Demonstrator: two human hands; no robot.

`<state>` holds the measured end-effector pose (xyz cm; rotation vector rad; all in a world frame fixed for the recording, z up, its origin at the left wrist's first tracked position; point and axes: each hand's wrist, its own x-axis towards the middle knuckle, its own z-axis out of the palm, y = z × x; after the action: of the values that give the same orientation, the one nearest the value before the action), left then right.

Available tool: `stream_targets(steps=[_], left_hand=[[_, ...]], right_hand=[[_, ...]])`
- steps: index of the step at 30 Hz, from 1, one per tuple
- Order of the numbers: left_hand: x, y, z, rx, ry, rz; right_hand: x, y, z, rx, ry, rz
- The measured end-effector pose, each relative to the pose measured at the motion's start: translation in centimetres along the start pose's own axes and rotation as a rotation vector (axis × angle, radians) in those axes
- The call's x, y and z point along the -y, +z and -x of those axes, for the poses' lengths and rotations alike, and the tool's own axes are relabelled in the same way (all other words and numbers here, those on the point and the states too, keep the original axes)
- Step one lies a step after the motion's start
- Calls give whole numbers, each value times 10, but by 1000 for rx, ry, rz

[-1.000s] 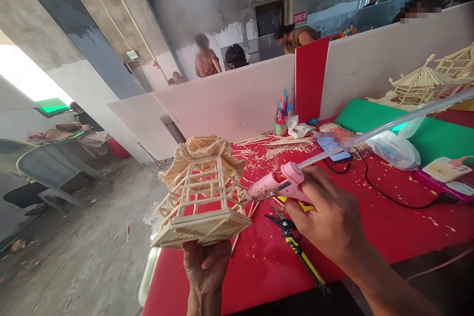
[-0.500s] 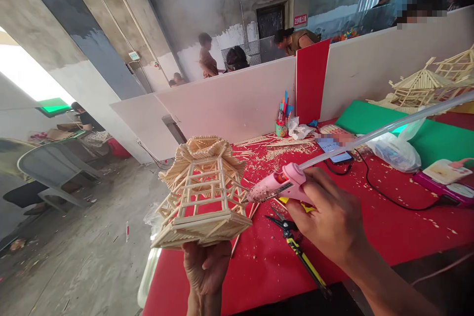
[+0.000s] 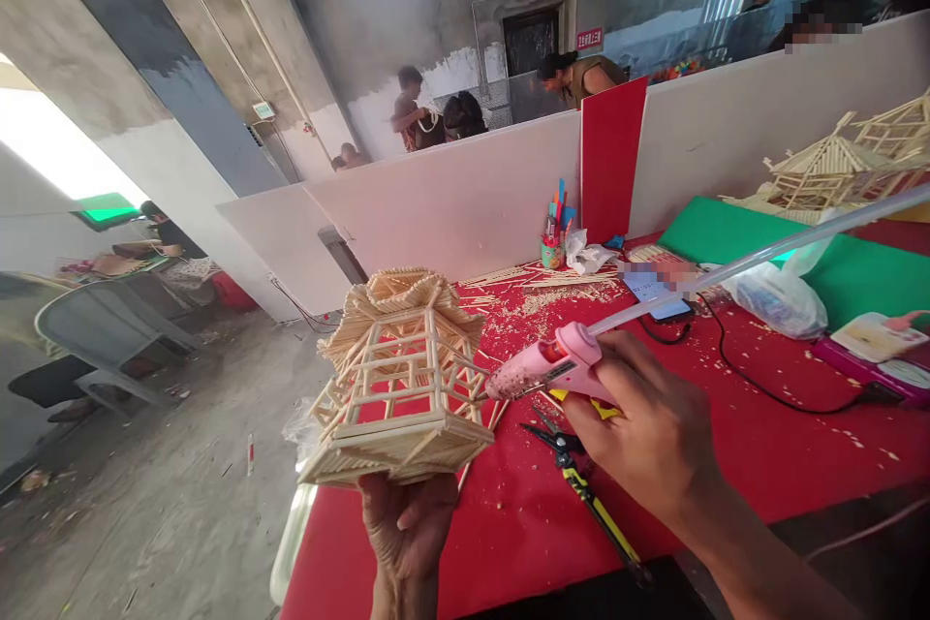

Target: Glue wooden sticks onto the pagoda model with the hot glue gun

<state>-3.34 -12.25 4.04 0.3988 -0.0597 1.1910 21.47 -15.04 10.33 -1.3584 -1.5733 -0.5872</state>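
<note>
My left hand [image 3: 411, 518] holds up a small pavilion model [image 3: 399, 431] of pale wooden sticks from underneath, its base resting on my palm and fingers. The model has an open frame in the middle and a layered roof, and it is tilted. A pink hot glue gun [image 3: 544, 368] is gripped in my right hand [image 3: 646, 417], with a long clear glue stick [image 3: 762, 257] out of its back. Its nozzle is at the model's right side; whether it touches the sticks I cannot tell. Yellow-handled cutters [image 3: 588, 494] lie on the red table below the gun.
Loose sticks and shavings [image 3: 538, 295] litter the red tabletop [image 3: 733, 426]. Behind lie a phone [image 3: 658, 295], a plastic bag [image 3: 777, 300], a green board [image 3: 762, 242], a purple power strip [image 3: 883, 368] and a pen pot [image 3: 552, 252]. Another stick pavilion [image 3: 824, 165] stands back right. White partitions [image 3: 465, 199] border the table.
The model has turned and shifted very slightly in my left hand; the glue gun stays almost in place. In the background, a standing person has raised a hand with a pale loop.
</note>
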Motion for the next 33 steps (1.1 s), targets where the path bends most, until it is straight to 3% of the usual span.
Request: stream_targets(steps=[5, 21, 26, 29, 33], left_hand=[[1, 1, -1, 73, -18, -1], [3, 1, 1, 100, -17, 9], [-9, -18, 10, 85, -52, -71], [-18, -32, 17, 4, -47, -129], [-20, -34, 18, 2, -12, -183]], right_hand=[[1, -1, -1, -12, 9, -22], [1, 0, 0, -21, 1, -30], [2, -2, -2, 8, -14, -9], [2, -2, -2, 13, -23, -13], [3, -3, -1, 22, -30, -28]])
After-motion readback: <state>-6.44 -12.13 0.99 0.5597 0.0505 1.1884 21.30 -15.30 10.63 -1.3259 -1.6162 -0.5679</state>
